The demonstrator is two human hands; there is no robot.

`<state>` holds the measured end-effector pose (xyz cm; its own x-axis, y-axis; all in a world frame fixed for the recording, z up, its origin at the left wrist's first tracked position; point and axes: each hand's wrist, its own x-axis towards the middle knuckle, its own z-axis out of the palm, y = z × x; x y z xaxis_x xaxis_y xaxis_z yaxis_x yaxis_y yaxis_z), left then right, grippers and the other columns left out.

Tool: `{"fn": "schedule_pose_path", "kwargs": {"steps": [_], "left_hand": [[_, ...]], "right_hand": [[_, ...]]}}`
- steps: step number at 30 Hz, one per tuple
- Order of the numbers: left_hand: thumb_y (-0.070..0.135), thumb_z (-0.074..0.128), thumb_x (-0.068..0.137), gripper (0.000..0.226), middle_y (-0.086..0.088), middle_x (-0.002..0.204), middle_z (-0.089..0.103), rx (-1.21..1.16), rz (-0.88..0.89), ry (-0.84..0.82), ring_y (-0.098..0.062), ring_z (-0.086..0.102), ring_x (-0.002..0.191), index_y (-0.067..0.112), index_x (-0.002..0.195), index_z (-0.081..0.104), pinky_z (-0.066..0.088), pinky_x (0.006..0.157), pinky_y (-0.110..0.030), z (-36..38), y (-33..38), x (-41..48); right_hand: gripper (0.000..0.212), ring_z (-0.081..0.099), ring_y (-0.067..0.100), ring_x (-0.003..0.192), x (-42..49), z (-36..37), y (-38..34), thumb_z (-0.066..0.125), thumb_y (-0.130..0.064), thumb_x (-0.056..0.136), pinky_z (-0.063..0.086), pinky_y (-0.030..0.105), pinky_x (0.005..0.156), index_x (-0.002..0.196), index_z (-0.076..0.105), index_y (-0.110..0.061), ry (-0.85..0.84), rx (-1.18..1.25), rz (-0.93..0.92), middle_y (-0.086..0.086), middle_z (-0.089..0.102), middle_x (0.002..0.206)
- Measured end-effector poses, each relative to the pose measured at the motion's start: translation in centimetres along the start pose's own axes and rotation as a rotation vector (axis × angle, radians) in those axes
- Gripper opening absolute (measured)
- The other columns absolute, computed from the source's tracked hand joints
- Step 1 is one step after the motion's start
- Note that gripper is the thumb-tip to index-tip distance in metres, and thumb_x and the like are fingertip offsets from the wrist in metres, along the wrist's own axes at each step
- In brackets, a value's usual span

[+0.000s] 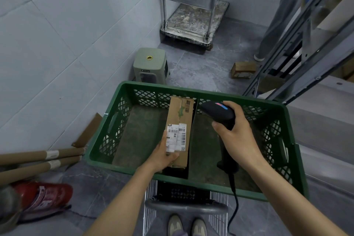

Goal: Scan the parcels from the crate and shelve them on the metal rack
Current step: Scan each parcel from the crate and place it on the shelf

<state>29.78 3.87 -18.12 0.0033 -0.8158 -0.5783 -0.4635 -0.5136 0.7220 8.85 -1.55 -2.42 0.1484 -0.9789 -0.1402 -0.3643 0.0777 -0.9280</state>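
Observation:
A long brown cardboard parcel (179,119) with white barcode labels facing up is held over the green plastic crate (193,90). My left hand (162,156) grips the parcel's near end from the left. My right hand (236,134) is wrapped around a black corded barcode scanner (218,112), whose head points left at the parcel's labels. The crate floor is lined with flat cardboard and shows no other parcel. The grey metal rack (310,30) rises at the right, with boxes partly visible on its shelves.
The crate rests on a wire cart with a grey handle (185,206) right in front of my feet. A green stool (150,65), a platform trolley (193,15) and a small box (243,70) are on the floor beyond. Cardboard tubes (40,159) and a red extinguisher (44,195) lie left.

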Motion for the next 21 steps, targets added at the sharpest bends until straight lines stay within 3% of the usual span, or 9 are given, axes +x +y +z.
{"fn": "schedule_pose_path", "kwargs": {"steps": [2, 4, 7, 8, 11, 17, 21], "left_hand": [[0.03, 0.063, 0.09, 0.103, 0.002, 0.157, 0.022, -0.004, 0.004, -0.017, -0.018, 0.026, 0.142, 0.033, 0.146, -0.024, 0.026, 0.116, -0.042, -0.1, 0.0, 0.1], [0.033, 0.063, 0.09, 0.105, 0.003, 0.158, 0.016, -0.002, -0.005, -0.019, -0.021, 0.025, 0.142, 0.036, 0.144, -0.026, 0.038, 0.108, -0.047, -0.3, 0.1, 0.1], [0.036, 0.061, 0.09, 0.103, 0.008, 0.156, 0.013, 0.025, -0.017, -0.016, -0.024, 0.026, 0.141, 0.041, 0.143, -0.027, 0.057, 0.077, -0.042, -0.6, 0.2, -0.1], [0.036, 0.061, 0.091, 0.103, 0.008, 0.155, 0.014, 0.025, -0.015, -0.016, -0.024, 0.026, 0.14, 0.041, 0.142, -0.028, 0.056, 0.077, -0.042, -0.6, 0.2, -0.1], [0.028, 0.059, 0.093, 0.1, 0.01, 0.153, 0.022, -0.011, 0.013, -0.021, -0.017, 0.029, 0.138, 0.038, 0.142, -0.027, 0.045, 0.1, -0.044, -0.5, 0.2, 0.0], [0.02, 0.055, 0.095, 0.089, 0.019, 0.138, 0.04, -0.044, -0.013, 0.042, -0.004, 0.043, 0.115, 0.038, 0.147, -0.015, 0.043, 0.095, -0.032, -0.4, 0.0, -0.1], [0.019, 0.052, 0.096, 0.084, 0.011, 0.144, 0.044, -0.035, -0.016, 0.077, -0.008, 0.045, 0.124, 0.038, 0.149, -0.01, 0.033, 0.099, -0.02, -0.3, -0.1, -0.3]], "right_hand": [[0.051, 0.057, -0.011, 0.073, 0.3, 0.1, 0.1, 0.064, -0.01, 0.089, 0.042, 0.003, 0.056, 0.129, 0.044, -0.035, 0.004, -0.001, 0.003, -0.02, 0.055, 0.103], [0.051, 0.056, -0.013, 0.075, 0.7, 0.2, 0.1, 0.064, -0.01, 0.089, 0.041, 0.002, 0.057, 0.129, 0.044, -0.035, 0.01, -0.004, 0.008, -0.021, 0.055, 0.103], [0.052, 0.056, -0.013, 0.075, 1.3, 0.5, 0.1, 0.064, -0.011, 0.089, 0.041, 0.002, 0.057, 0.13, 0.043, -0.035, 0.016, -0.007, 0.014, -0.022, 0.054, 0.102], [0.052, 0.056, -0.013, 0.076, 1.4, 0.5, 0.1, 0.064, -0.011, 0.089, 0.041, 0.002, 0.058, 0.131, 0.043, -0.035, 0.015, -0.006, 0.014, -0.022, 0.054, 0.103], [0.052, 0.057, -0.009, 0.077, 1.8, 0.9, 0.0, 0.064, -0.012, 0.09, 0.041, 0.003, 0.058, 0.131, 0.042, -0.035, 0.01, -0.002, 0.017, -0.022, 0.054, 0.104], [0.051, 0.058, -0.004, 0.073, 1.7, 1.3, -0.2, 0.064, -0.012, 0.09, 0.043, 0.005, 0.056, 0.13, 0.043, -0.035, 0.006, 0.009, 0.009, -0.018, 0.056, 0.104], [0.051, 0.058, -0.005, 0.074, 1.4, 1.3, -0.3, 0.064, -0.011, 0.09, 0.043, 0.006, 0.056, 0.13, 0.043, -0.035, 0.003, 0.011, 0.006, -0.018, 0.056, 0.104]]}}
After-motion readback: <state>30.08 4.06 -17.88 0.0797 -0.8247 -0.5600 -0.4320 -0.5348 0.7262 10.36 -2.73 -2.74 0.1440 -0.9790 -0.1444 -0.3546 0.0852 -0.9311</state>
